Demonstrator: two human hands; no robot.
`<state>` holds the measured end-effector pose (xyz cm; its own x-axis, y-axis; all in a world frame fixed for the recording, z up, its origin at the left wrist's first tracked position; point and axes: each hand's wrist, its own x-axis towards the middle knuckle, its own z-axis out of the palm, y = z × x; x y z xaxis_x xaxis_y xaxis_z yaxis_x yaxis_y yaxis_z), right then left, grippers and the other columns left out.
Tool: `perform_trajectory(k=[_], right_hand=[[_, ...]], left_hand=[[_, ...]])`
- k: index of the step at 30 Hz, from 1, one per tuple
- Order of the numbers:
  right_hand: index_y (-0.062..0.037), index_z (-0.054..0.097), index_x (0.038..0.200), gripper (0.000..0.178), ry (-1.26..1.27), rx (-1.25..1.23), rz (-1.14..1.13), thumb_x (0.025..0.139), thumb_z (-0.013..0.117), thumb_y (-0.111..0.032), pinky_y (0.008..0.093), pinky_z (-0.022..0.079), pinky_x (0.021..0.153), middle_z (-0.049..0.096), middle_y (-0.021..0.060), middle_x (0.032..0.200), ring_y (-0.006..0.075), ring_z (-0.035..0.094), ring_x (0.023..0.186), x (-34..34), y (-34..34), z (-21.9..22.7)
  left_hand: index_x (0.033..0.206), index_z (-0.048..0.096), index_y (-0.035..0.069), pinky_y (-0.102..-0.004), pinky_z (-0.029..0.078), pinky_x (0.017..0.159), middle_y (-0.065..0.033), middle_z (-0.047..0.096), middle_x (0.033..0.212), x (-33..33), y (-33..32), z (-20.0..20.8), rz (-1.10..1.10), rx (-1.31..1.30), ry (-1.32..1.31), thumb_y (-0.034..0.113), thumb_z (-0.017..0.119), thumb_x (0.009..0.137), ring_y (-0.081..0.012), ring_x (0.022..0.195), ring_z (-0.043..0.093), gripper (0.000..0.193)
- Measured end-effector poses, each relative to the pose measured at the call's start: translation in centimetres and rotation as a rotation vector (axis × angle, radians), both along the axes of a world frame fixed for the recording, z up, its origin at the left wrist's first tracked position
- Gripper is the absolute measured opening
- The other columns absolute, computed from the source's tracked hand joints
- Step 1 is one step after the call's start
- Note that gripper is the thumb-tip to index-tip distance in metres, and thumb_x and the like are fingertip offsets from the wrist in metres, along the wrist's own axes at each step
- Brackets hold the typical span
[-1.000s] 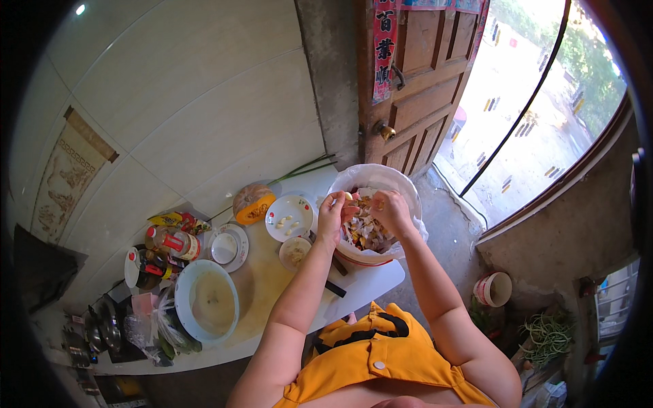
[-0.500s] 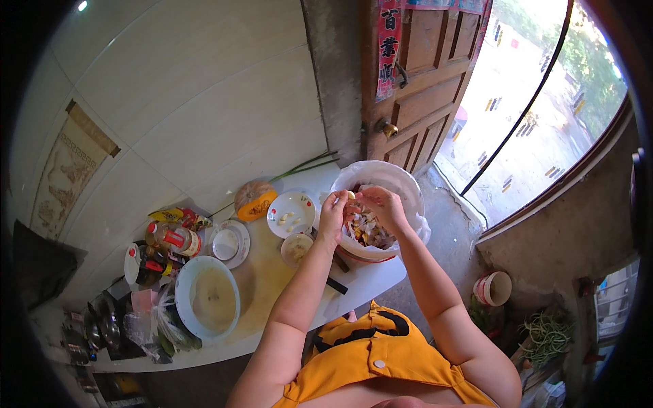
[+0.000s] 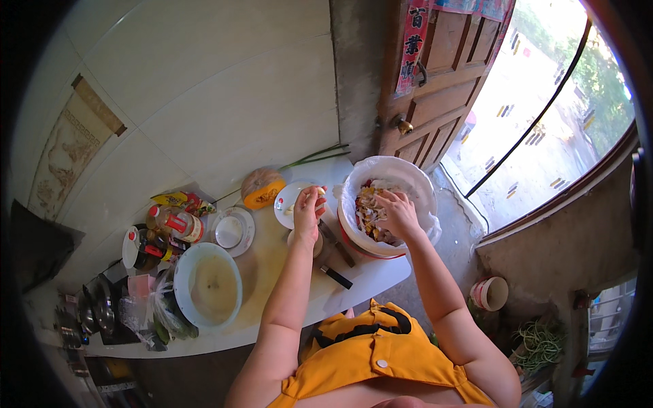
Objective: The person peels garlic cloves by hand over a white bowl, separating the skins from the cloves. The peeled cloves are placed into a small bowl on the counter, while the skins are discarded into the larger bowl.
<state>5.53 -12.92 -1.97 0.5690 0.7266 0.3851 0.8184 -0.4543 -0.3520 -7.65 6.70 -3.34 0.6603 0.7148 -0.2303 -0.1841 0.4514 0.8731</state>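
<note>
My left hand (image 3: 308, 216) is over the white plate (image 3: 281, 219), pinching a pale peeled garlic clove (image 3: 321, 192) between its fingertips. The plate has a red mark on its rim and holds pale cloves, partly hidden by that hand. My right hand (image 3: 400, 216) hangs over the lined bucket (image 3: 423, 183), fingers apart and pointing down at the scraps (image 3: 367, 209) of peel inside. No object shows in it. Below my left wrist, a small bowl (image 3: 317, 246) is mostly covered. A dark-handled knife (image 3: 337, 277) lies near the table's front edge.
A cut pumpkin (image 3: 264, 190) and green onions (image 3: 316, 156) lie by the wall. Stacked white dishes (image 3: 231, 231), a large basin (image 3: 208, 285) of cloudy water and several bottles (image 3: 178, 224) fill the left side. Beyond the bucket stands an open wooden door (image 3: 435, 95).
My hands, together over the bucket before, have parted. The left has moved left to the plate with the clove; the right stays above the bucket, its fingers lowered toward the peel.
</note>
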Motion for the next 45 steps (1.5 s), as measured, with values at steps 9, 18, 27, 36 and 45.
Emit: perform_trajectory(k=[9,18,27,36,45], right_hand=[[-0.0098,0.063,0.077,0.014,0.257,-0.074,-0.147,0.066,0.068,-0.015,0.0390,0.044,0.081,0.064,0.0065,0.088,0.0280,0.056,0.094,-0.1,2.0,1.7],[-0.0023,0.067,0.088,0.008,0.343,0.420,0.135,0.081,0.064,-0.006,0.0292,0.050,0.059,0.064,0.0114,0.083,0.0216,0.063,0.064,-5.2,8.3,4.7],[-0.0025,0.066,0.097,0.015,0.834,0.311,0.144,0.083,0.059,-0.005,0.0274,0.051,0.071,0.066,0.0109,0.090,0.0184,0.065,0.080,-9.4,16.6,-7.0],[-0.0021,0.063,0.098,0.019,0.903,0.123,-0.052,0.081,0.057,-0.005,0.0272,0.050,0.076,0.068,0.0094,0.090,0.0155,0.065,0.083,-7.8,17.2,-17.2],[-0.0031,0.063,0.100,0.020,0.884,0.108,-0.048,0.082,0.060,-0.010,0.0286,0.050,0.075,0.069,0.0092,0.089,0.0154,0.065,0.082,-7.7,17.2,-16.7]], left_hand=[[0.097,0.061,0.013,-0.0190,0.047,0.063,0.0038,0.062,0.091,-2.8,1.8,-1.9,0.039,-0.044,0.016,0.032,0.062,0.089,-0.0049,0.077,0.055,0.020],[0.101,0.057,0.005,-0.0231,0.052,0.073,-0.0027,0.062,0.095,-4.7,5.8,-5.0,0.090,-0.066,-0.026,0.011,0.064,0.086,-0.0096,0.086,0.059,0.017],[0.099,0.057,0.003,-0.0245,0.051,0.074,-0.0049,0.065,0.093,-3.8,9.6,-15.1,0.105,0.205,0.159,0.008,0.069,0.077,-0.0128,0.084,0.062,0.025],[0.095,0.063,0.007,-0.0278,0.052,0.071,-0.0049,0.069,0.083,-2.9,10.2,-21.1,0.021,0.632,0.634,0.019,0.071,0.071,-0.0150,0.078,0.067,0.028],[0.092,0.064,0.007,-0.0297,0.052,0.069,-0.0077,0.069,0.082,-3.4,10.3,-20.7,0.167,0.670,0.542,0.015,0.063,0.078,-0.0182,0.077,0.067,0.016]])
